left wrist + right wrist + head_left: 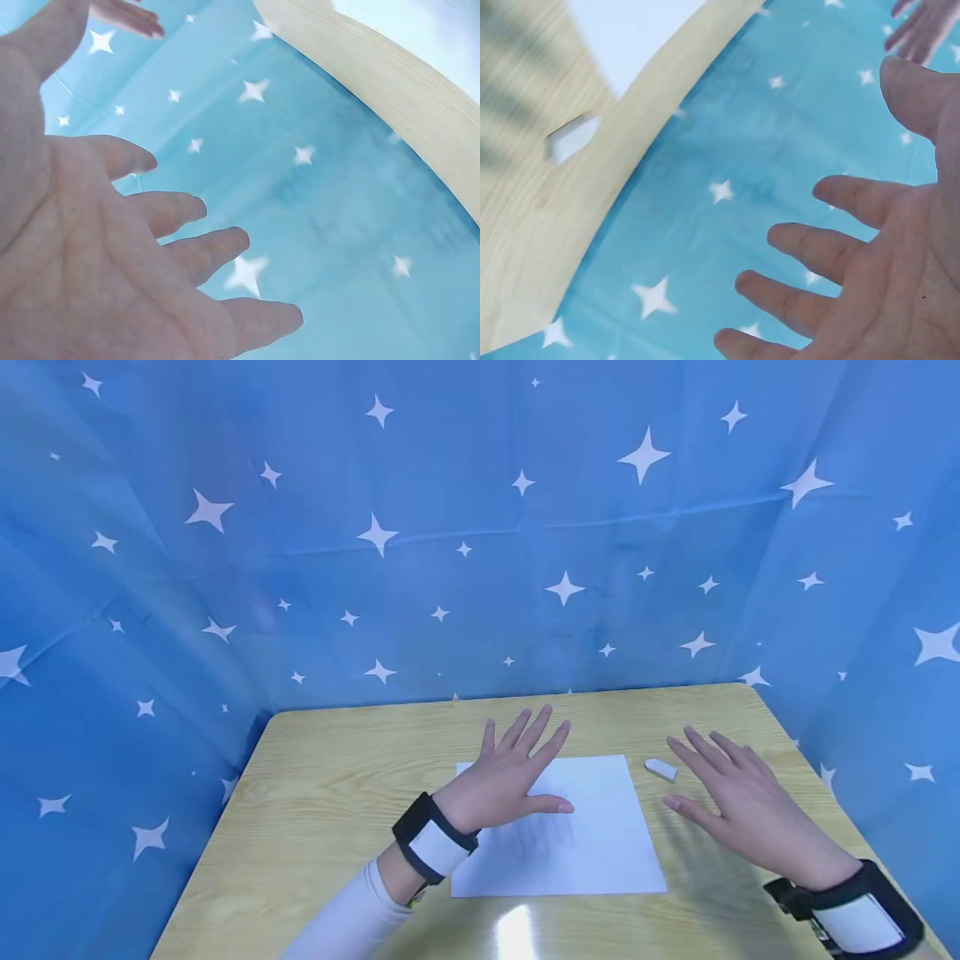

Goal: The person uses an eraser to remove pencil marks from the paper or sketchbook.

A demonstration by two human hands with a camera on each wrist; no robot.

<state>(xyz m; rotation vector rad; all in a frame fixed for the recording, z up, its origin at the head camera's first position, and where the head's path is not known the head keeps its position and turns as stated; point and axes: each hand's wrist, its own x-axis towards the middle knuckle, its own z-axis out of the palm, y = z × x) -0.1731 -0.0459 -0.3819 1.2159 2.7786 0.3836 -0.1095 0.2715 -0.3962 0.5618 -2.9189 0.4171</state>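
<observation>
Lying flat, white paper looks faintly lined, left hand and right hand splayed empty.

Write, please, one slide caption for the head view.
Open left grip and open right grip hover above a table with paper and white block.

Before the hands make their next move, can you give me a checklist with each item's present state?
1. Left hand empty: ok, fingers spread.
2. Right hand empty: ok, fingers extended.
3. Paper lying flat on the table: ok.
4. Eraser off the paper: ok, on the table beside it.
5. Paper unmarked: not ok, faint lines show.
6. Marks behind the left hand: cannot tell, hidden.
</observation>
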